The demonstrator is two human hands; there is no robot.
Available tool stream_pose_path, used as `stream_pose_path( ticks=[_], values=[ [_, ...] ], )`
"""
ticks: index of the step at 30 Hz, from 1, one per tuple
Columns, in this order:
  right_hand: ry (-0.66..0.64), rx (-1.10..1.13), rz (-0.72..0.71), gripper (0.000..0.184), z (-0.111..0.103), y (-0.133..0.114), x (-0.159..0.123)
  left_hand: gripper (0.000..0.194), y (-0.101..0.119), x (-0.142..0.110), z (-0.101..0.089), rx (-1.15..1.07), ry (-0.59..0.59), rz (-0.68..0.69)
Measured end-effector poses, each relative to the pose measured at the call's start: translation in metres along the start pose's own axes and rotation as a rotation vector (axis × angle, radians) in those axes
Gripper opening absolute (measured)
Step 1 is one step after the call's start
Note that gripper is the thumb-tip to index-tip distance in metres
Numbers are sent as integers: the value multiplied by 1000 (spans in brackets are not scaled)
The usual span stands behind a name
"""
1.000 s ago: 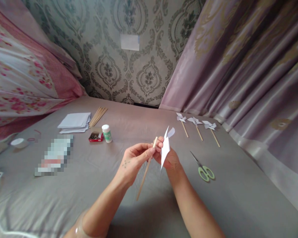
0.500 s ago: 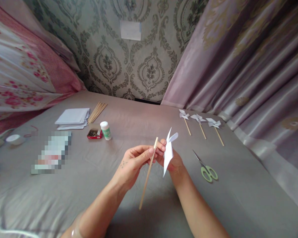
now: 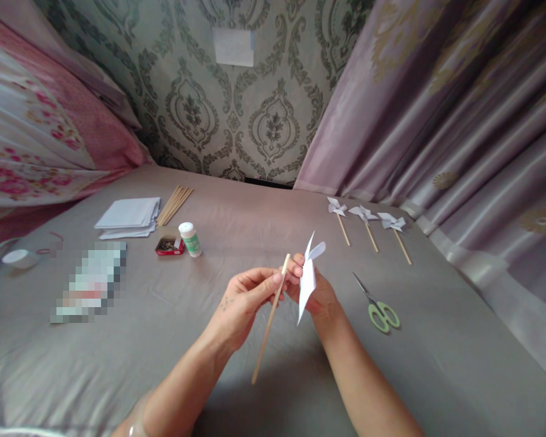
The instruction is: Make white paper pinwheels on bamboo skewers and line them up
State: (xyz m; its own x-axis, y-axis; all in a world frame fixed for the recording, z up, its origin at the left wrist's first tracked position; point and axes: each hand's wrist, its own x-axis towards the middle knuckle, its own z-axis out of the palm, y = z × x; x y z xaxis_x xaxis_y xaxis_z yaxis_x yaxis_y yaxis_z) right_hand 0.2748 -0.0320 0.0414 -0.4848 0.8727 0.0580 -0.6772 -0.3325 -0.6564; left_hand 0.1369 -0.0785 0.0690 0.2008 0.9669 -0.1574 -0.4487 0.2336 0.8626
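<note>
My left hand (image 3: 248,297) is closed around the upper part of a thin wooden stick (image 3: 268,331), which slants down toward me. Close against it, my right hand (image 3: 321,294) grips a folded white paper pinwheel (image 3: 307,280), seen nearly edge-on. The pinwheel stands just right of the stick's top end. Fingertips of both hands meet between stick and paper, so whether a pin joins the two cannot be seen.
Three finished pinwheels (image 3: 364,213) lie at the back right, with green-handled scissors (image 3: 377,308) nearer. On the left are stacked white paper (image 3: 130,215), several wooden sticks (image 3: 175,205), a small red box of metal bits (image 3: 169,246), a white-and-green bottle (image 3: 190,240) and a blurred packet (image 3: 91,282).
The hands, stick and pinwheel hold nearly the same pose. The camera view has shifted slightly, moving the items at the left a little further left in the picture.
</note>
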Motion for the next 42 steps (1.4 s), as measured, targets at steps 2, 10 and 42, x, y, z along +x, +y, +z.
stream_pose_path(
  ticks=[2, 10, 42],
  values=[
    [-21, -10, -12, 37, 0, 0, 1, 24, 0, 0, 0, 6, 19, 28],
    [-84, -10, -37, 33, 0, 3, 2, 18, 1, -3, 4, 6, 64, 126],
    [-8, -54, -35, 33, -1, 9, 1, 25, -1, -5, 12, 4, 89, 135]
  ],
)
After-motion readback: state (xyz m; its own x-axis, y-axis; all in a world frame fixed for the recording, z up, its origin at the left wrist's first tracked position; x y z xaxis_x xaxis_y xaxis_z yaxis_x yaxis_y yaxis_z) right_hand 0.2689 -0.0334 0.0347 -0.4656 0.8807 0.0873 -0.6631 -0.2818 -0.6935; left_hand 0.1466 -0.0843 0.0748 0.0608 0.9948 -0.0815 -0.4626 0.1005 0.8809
